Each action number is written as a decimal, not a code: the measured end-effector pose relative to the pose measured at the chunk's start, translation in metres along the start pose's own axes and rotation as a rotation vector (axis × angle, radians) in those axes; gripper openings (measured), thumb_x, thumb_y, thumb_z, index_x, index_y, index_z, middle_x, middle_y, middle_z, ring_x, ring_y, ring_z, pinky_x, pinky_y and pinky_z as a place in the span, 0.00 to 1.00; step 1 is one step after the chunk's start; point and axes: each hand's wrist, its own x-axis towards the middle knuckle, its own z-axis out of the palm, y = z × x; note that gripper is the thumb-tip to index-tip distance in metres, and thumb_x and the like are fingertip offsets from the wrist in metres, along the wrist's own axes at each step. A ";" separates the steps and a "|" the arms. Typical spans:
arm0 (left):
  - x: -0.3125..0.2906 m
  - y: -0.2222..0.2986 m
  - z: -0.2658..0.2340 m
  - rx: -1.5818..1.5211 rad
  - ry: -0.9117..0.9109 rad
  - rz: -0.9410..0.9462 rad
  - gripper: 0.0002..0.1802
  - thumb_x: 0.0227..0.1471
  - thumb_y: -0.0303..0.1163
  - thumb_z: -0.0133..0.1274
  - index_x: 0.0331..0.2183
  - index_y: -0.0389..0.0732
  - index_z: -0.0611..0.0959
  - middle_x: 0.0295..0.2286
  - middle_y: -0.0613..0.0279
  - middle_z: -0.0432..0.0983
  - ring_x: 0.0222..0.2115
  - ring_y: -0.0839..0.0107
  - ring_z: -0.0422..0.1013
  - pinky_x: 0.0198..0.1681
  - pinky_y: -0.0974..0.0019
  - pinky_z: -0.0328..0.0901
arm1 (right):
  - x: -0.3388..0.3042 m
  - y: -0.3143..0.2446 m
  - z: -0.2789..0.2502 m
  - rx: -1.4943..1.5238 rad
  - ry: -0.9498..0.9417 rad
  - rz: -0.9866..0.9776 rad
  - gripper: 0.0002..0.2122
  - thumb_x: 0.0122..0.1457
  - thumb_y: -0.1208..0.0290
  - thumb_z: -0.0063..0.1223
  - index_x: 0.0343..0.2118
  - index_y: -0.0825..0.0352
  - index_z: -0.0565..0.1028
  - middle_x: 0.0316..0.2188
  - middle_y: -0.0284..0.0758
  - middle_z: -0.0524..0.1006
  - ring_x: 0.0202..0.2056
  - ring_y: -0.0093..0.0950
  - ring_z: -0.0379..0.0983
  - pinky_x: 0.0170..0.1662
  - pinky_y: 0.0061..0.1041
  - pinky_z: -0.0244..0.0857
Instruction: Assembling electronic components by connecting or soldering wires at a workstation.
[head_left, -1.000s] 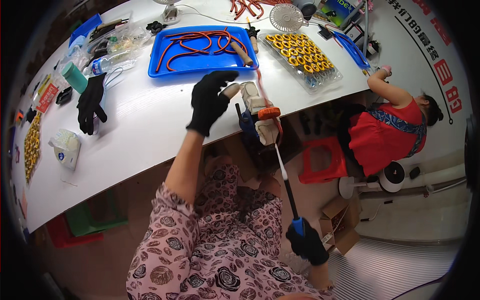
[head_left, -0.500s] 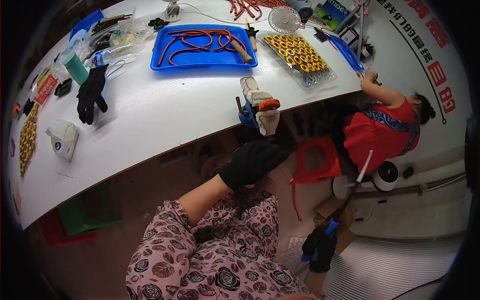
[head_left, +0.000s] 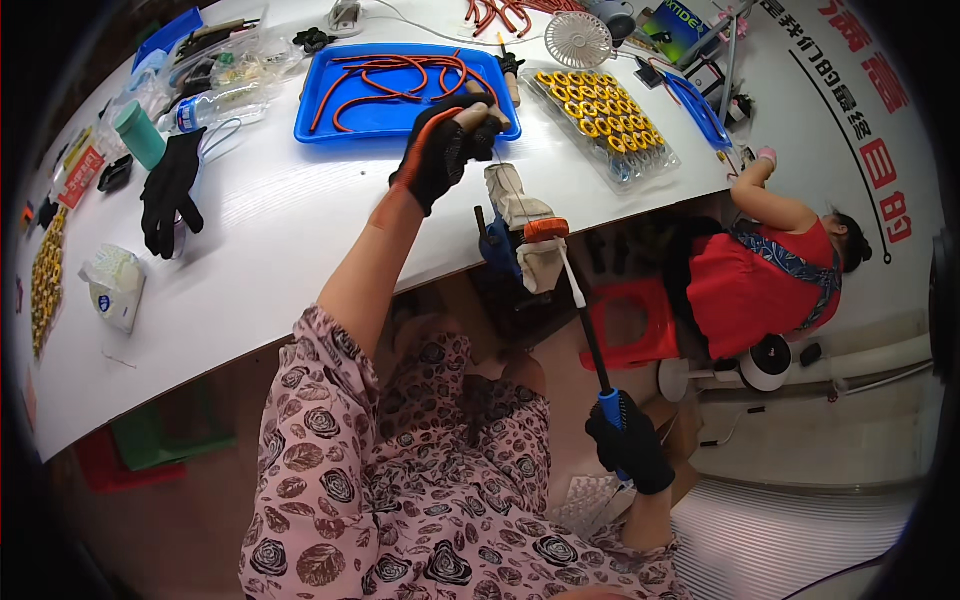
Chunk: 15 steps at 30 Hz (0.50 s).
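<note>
My right hand (head_left: 630,440), in a black glove, is wrapped round the blue handle of a long tool (head_left: 598,345) with a dark shaft and a pale tip. The tip reaches an orange rounded piece (head_left: 546,229) set in a blue vise (head_left: 497,247) whose jaws are covered in pale, worn padding. My left hand (head_left: 445,150), gloved in black, is closed over the front right part of the blue tray (head_left: 335,100). What its fingers hold is hidden. A thin line runs from near those fingers down towards the vise.
Red-orange cords (head_left: 375,70) lie in the tray. Right of it are yellow rings (head_left: 600,110) on a plastic sheet. A spare black glove (head_left: 172,195), teal cylinder (head_left: 140,135) and tissue pack (head_left: 115,285) sit left. A person in red (head_left: 755,270) works at right, near a red stool (head_left: 640,320).
My left hand has moved from in front of the table up to the tray's corner and closed. My right hand has raised the blue-handled tool, bringing its tip to the orange piece.
</note>
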 end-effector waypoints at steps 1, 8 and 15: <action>0.005 -0.002 -0.008 -0.019 0.054 -0.062 0.09 0.51 0.28 0.49 0.35 0.34 0.75 0.23 0.63 0.72 0.20 0.77 0.65 0.23 0.74 0.61 | 0.009 -0.002 0.003 -0.036 -0.062 -0.015 0.08 0.52 0.71 0.55 0.33 0.63 0.69 0.16 0.26 0.68 0.13 0.14 0.62 0.15 0.17 0.54; 0.033 -0.032 0.006 -0.071 -0.005 -0.310 0.16 0.50 0.30 0.53 0.41 0.34 0.76 0.26 0.66 0.72 0.21 0.80 0.66 0.24 0.77 0.62 | 0.050 -0.024 0.002 -0.066 -0.094 -0.108 0.10 0.53 0.69 0.54 0.35 0.64 0.69 0.15 0.28 0.69 0.12 0.16 0.63 0.15 0.19 0.55; 0.029 -0.023 0.012 0.040 0.000 -0.304 0.16 0.48 0.30 0.54 0.40 0.32 0.75 0.25 0.62 0.73 0.22 0.76 0.68 0.25 0.72 0.65 | 0.023 -0.013 -0.006 -0.453 0.030 -0.194 0.14 0.54 0.64 0.52 0.38 0.66 0.67 0.14 0.33 0.71 0.14 0.22 0.70 0.18 0.22 0.62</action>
